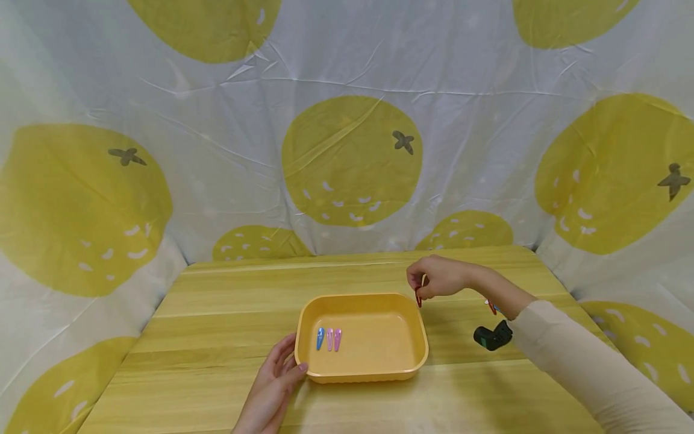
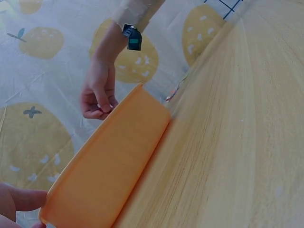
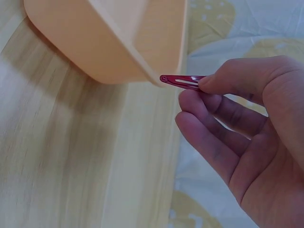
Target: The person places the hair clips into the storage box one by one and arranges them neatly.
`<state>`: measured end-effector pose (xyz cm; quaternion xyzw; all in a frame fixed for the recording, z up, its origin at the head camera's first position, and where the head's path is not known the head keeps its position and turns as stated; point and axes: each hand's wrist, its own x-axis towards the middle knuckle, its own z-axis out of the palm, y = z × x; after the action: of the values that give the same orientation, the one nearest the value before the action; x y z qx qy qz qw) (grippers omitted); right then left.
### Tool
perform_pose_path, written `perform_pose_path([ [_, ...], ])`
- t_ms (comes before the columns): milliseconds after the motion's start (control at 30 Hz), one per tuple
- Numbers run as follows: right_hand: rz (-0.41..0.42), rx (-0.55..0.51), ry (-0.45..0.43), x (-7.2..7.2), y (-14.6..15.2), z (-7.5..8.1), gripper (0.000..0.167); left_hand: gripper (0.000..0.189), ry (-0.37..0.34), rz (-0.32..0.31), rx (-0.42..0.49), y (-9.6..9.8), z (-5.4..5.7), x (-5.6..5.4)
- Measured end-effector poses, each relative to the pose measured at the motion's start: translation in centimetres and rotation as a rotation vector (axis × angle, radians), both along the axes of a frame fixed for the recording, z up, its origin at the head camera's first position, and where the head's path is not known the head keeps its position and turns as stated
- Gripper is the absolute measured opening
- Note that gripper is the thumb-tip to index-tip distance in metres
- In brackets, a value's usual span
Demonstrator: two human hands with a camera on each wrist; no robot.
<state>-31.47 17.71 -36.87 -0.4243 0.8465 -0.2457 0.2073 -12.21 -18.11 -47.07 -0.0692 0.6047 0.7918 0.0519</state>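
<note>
Between its thumb and fingers my right hand pinches a dark red snap hair clip, just outside the far right corner of a yellow plastic basin. The clip's narrow end points toward the basin rim in the right wrist view. My left hand grips the basin's near left corner, thumb at the rim and fingers along the outer wall. Inside the basin, at the left, a blue hair clip and two pink hair clips, one lighter and one darker, lie side by side.
Right of the basin, more small red and blue items lie partly hidden by my right forearm. A black device shows by the right wrist. The wooden table is backed by a fruit-patterned cloth.
</note>
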Motion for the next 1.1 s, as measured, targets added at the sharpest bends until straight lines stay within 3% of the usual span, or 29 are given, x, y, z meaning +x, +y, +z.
perform_pose_path([
  [533, 0.022, -0.003, -0.05, 0.0, -2.2, 0.0, 0.013, 0.074, 0.001, -0.004, 0.005, 0.1, -0.1, 0.0],
  [1100, 0.08, -0.006, 0.006, -0.2, -4.1, -0.8, 0.014, 0.073, 0.003, 0.004, 0.012, 0.2, -0.2, 0.0],
])
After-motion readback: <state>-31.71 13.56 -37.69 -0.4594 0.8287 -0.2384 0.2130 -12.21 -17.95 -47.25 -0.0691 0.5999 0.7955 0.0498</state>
